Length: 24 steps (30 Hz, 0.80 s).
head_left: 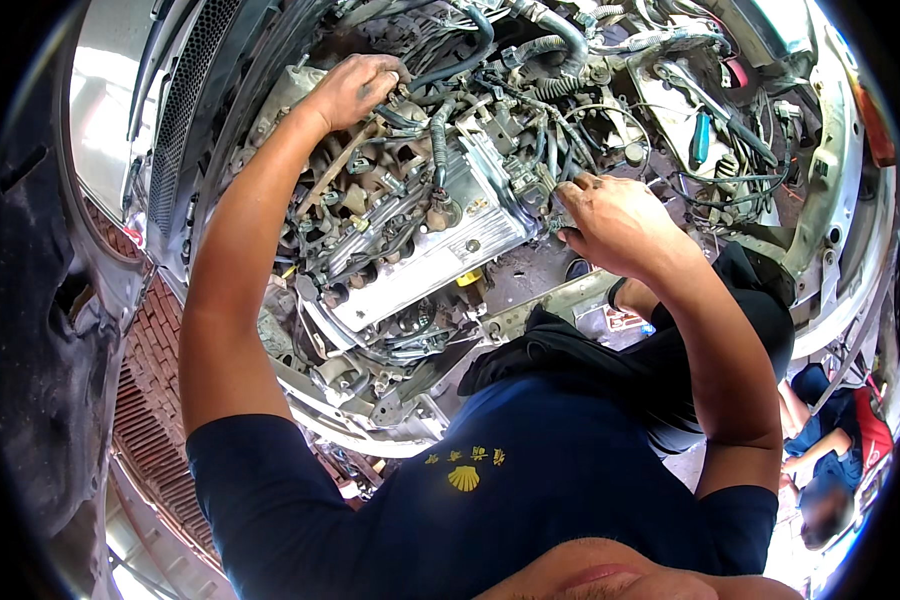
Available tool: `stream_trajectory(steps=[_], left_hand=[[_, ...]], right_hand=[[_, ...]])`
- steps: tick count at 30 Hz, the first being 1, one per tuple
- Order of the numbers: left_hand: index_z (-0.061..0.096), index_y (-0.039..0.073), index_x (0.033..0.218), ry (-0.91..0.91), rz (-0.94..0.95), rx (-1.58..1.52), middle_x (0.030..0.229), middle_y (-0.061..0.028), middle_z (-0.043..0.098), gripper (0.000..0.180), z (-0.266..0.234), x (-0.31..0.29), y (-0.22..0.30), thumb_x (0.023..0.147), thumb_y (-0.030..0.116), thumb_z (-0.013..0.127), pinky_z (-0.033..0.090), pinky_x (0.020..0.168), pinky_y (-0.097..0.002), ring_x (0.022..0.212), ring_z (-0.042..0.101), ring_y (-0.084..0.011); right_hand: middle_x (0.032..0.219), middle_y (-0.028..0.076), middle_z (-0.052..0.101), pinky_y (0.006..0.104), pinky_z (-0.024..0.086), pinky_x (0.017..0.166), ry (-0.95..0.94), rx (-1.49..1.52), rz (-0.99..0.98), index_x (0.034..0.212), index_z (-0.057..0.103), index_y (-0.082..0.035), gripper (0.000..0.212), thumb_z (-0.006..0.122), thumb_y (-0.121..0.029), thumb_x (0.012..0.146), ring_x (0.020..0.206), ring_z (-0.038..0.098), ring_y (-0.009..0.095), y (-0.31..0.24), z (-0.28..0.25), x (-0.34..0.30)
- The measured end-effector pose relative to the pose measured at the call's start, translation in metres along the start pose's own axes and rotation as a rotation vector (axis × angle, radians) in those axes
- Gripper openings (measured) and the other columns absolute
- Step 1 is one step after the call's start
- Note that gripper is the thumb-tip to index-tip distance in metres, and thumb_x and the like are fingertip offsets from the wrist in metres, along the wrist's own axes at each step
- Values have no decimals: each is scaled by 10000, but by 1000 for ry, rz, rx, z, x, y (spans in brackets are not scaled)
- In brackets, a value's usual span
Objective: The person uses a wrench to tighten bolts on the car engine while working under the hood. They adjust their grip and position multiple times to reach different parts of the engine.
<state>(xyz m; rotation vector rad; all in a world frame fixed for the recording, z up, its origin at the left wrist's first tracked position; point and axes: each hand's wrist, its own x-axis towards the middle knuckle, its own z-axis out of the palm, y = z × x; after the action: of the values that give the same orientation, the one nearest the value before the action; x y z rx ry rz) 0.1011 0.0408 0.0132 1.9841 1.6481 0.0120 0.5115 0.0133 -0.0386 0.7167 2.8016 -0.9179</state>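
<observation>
My left hand (355, 92) reaches to the far left side of the engine, fingers curled down among black hoses (460, 60). What its fingertips hold is hidden beneath them. At the right end of the silver engine cover (445, 255), my right hand (620, 225) is bent with its thumb and fingers closed in by a cluster of wires and connectors (535, 185). Whatever lies between those fingers cannot be made out. A ribbed hose (439, 145) and part of the wiring harness lie across the engine between my hands.
A teal-handled tool (702, 138) lies on the right side of the engine bay. The car's front frame bar (550, 305) runs close to my body. Another person (830, 440) is low at the far right. A brick floor (160, 350) shows at left.
</observation>
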Motion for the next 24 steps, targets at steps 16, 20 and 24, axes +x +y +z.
stream_trajectory(steps=[16,20,24], left_hand=[[705,14,1110,92,108,102,1014,-216,743,326,4,0,-8,992,269,538,543,887,-455,966,707,-408],[707,14,1136,102,97,101,1066,-227,743,374,8,1,-16,1003,334,567,540,913,-460,1023,702,-423],[707,-14,1202,104,23,164,1163,-249,735,455,9,3,-10,1014,384,589,538,970,-460,1116,687,-437]], right_hand=[[1064,186,720,482,592,877,-4,-1,-10,1156,669,-10,393,723,-333,940,1023,727,364,-3,-3,0],[1101,174,687,474,577,860,-24,-5,5,1155,645,-19,409,758,-326,909,1016,702,367,-1,0,0],[1091,186,689,473,577,859,-35,-1,6,1154,641,-7,419,758,-325,908,1014,703,369,-1,-2,-1]])
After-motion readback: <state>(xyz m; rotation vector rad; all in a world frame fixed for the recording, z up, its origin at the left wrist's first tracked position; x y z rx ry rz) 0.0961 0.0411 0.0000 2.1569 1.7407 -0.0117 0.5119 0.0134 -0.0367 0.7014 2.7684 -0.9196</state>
